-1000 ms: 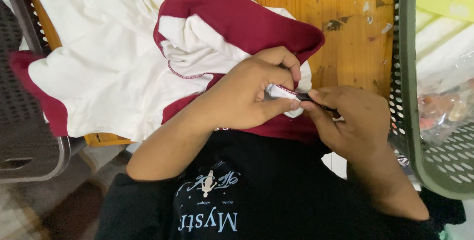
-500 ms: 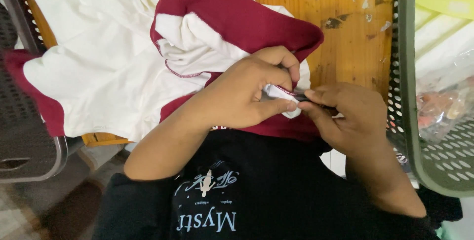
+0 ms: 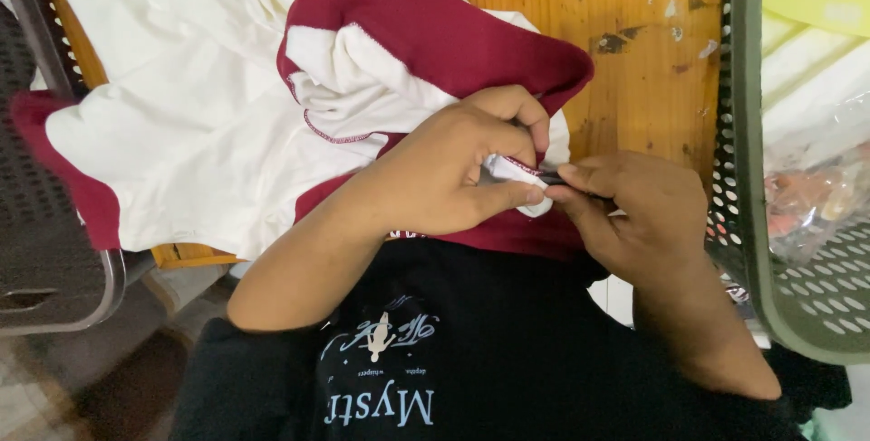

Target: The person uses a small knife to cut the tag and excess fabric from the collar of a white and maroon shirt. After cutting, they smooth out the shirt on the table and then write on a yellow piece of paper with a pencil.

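Note:
A cream and maroon garment (image 3: 227,106) lies spread over a wooden table (image 3: 634,51). My left hand (image 3: 444,174) pinches a small fold of the garment's white and maroon edge (image 3: 512,172) at the table's near side. My right hand (image 3: 625,214) meets it from the right, fingertips closed on a thin dark tool (image 3: 549,177) whose tip touches that fold. Most of the tool is hidden inside the fingers.
A green perforated plastic basket (image 3: 779,260) stands on the right, holding clear plastic bags (image 3: 816,187). A dark perforated chair or crate (image 3: 45,251) sits at the left. My black printed shirt (image 3: 435,350) fills the bottom of the view.
Both hands stay pressed together at the same fold, with only slight finger shifts. The garment has not moved.

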